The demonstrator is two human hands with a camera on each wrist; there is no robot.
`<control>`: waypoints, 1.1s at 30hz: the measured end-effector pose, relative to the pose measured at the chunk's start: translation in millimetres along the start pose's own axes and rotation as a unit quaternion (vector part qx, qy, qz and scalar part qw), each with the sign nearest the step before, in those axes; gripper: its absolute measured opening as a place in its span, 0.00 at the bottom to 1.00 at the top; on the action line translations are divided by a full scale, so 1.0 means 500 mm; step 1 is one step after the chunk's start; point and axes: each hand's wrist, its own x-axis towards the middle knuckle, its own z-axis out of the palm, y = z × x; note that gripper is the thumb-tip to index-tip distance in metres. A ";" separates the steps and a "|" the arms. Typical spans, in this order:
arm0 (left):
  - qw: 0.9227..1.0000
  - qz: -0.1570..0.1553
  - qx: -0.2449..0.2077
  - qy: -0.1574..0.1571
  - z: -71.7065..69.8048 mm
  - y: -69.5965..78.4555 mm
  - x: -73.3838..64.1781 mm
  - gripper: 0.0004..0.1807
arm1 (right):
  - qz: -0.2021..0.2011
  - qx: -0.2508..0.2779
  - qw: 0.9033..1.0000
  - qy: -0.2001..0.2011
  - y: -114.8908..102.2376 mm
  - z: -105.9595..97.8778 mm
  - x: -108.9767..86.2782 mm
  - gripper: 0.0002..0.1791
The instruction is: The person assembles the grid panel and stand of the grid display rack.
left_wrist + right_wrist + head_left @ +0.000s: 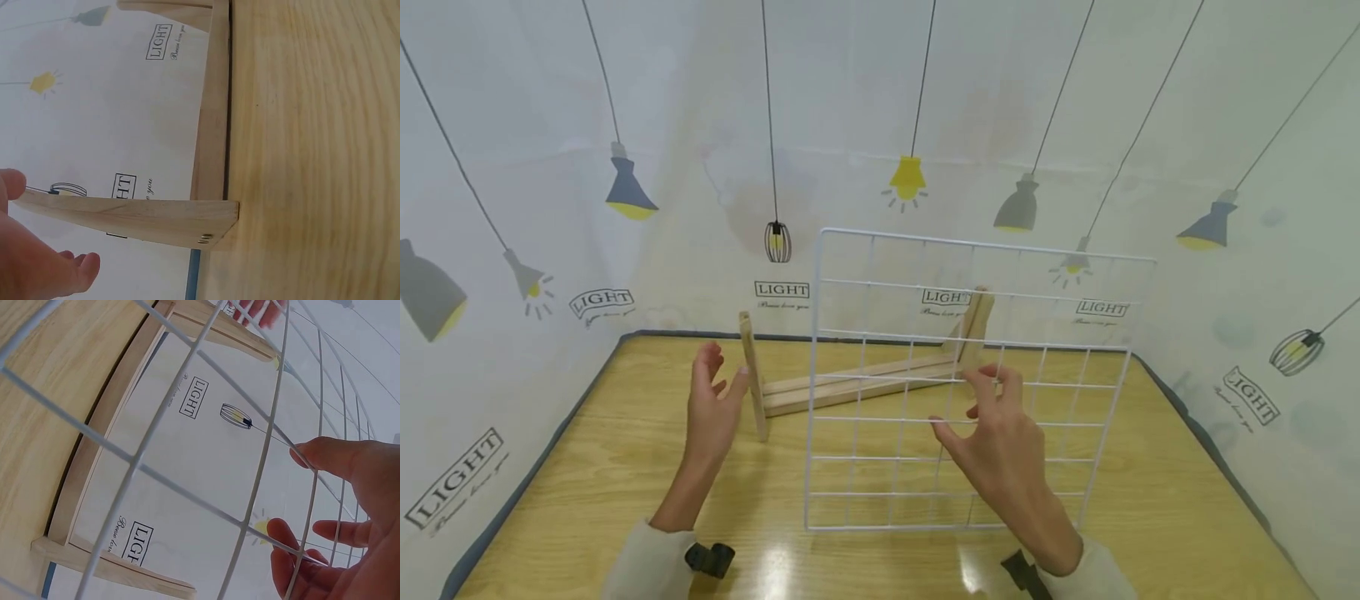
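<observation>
My right hand [1003, 450] grips a white wire grid panel [812, 417], held upright in front of a wooden frame [790, 403]. In the right wrist view, the thumb and curled fingers of that hand catch the wires of the grid [134, 461]. The frame has a long low crossbar and an upright piece at each end; its right part shows through the grid. Beside the left upright [753, 379] my left hand [713, 417] is raised with thumb and fingers apart, holding nothing. In the left wrist view, its fingers lie on either side of that upright's [137, 215] far end.
Wood-grain tabletop [625, 467] lies under everything. A white cloth backdrop [700, 208] printed with hanging lamps surrounds it at the back and sides. Dark edging [553, 446] runs where the table meets the cloth. Black straps [711, 560] sit on the wrists.
</observation>
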 end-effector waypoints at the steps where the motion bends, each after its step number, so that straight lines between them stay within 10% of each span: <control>1: 1.000 -0.012 0.010 -0.019 0.001 -0.005 0.006 0.38 | 0.000 0.000 1.000 0.001 0.001 -0.001 0.001 0.40; 11: 0.990 -0.031 0.047 -0.126 0.015 -0.040 0.027 0.43 | -0.006 0.000 1.000 0.019 0.005 -0.012 0.008 0.40; 33: 0.985 -0.020 0.119 -0.122 0.034 -0.055 0.028 0.44 | -0.025 -0.007 0.998 0.051 0.010 -0.028 0.026 0.40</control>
